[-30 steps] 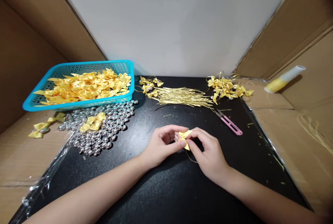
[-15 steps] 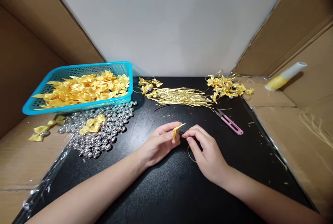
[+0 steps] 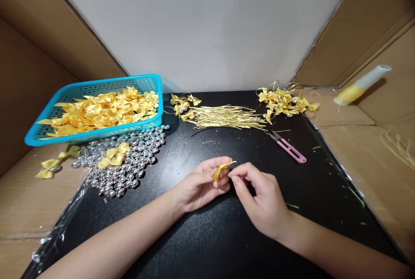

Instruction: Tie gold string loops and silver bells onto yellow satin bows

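Note:
My left hand (image 3: pixel 202 186) is closed and pinches a small yellow ribbon bow (image 3: pixel 221 170) above the black table top (image 3: pixel 207 235). My right hand (image 3: pixel 257 199) is closed in a pinch right beside the bow, its fingertips touching the bow's right end. What the right fingers hold is too thin to make out. Both hands sit at the middle of the table, close to me.
A turquoise basket (image 3: pixel 65 134) of yellow bows stands at the left. Silver beads (image 3: pixel 126 160) lie in a heap in front of it. Gold wire strips (image 3: pixel 227 118), finished bows (image 3: pixel 285 102), pink snips (image 3: pixel 290 148) and a thread spool (image 3: pixel 361 84) lie further back and right. Cardboard walls enclose the sides.
The bow has turned from flat-on to edge-on in my left fingers. The thin gold loop under my right hand is gone from sight. The view has tilted slightly.

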### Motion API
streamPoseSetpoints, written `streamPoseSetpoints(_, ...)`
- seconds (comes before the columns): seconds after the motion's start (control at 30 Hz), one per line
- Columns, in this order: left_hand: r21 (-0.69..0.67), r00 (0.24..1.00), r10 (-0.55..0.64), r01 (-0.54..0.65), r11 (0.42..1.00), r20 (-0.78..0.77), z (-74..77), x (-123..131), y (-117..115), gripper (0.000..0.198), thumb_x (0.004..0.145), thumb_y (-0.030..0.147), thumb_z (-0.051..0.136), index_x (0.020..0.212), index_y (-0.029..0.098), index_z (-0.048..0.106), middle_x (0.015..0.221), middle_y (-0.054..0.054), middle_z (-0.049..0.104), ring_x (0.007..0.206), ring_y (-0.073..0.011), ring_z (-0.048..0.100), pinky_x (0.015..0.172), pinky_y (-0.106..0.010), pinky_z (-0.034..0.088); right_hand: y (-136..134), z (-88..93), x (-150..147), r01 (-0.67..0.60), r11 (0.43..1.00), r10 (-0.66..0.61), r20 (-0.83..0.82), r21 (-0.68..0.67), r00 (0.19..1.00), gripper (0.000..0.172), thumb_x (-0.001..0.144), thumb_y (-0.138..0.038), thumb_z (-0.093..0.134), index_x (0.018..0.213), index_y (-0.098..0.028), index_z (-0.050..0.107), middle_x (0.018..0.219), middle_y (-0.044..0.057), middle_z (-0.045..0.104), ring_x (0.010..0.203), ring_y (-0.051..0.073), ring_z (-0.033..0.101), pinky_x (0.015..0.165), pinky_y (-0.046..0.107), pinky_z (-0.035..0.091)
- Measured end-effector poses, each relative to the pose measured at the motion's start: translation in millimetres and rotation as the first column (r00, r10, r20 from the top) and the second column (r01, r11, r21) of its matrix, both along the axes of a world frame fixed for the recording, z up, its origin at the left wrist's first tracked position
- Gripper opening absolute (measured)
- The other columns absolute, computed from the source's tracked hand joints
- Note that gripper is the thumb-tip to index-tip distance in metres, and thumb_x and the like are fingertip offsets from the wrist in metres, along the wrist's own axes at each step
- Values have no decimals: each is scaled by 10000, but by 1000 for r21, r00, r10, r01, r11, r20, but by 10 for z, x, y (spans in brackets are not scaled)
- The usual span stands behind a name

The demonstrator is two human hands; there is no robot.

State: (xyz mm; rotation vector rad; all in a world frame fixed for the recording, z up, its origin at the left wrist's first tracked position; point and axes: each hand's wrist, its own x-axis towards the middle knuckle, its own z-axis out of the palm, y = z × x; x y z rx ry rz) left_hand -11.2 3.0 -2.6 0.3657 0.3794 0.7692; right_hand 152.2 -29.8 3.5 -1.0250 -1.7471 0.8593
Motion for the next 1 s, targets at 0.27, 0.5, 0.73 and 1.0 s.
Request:
streamPoseSetpoints(0.27,-1,1000,-11,11,1000,-15,1,8,3,233,661,163,821,868,122,723,638,43,545,493,-6,428,585,-146,413,18,18,-16,5,998,-5,8,61,1000,111,883,-99,487,854,-181,556,660,-13,638,529,80,587,520,171,445)
streamPoseSetpoints(0.5,5,1000,-11,12,1000,-28,4,1,1,245,659,166,822,881,125,726,641,38,553,497,-9,431,588,-152,410,16,45,-23,5,997,-4,-10,79,1000,123,875,-77,492,856,-180,557,671,-12,654,538,74,602,530,154,460)
streamPoseSetpoints(0.73,10,999,-15,16,1000,-44,-4,6,3,251,654,181,825,880,131,728,618,36,554,494,-17,430,596,-163,410,19,39,-22,15,996,-15,2,90,1000,123,875,-79,493,856,-182,557,666,-15,648,521,72,584,509,158,452)
streamPoseSetpoints(1.0,-4,998,-3,2,1000,-61,2,7,-7,267,631,186,841,870,135,731,609,43,543,487,-20,411,596,-170,407,5,34,-20,21,998,-22,19,61,1000,114,882,-103,483,860,-191,552,634,-20,628,487,82,547,482,184,440)
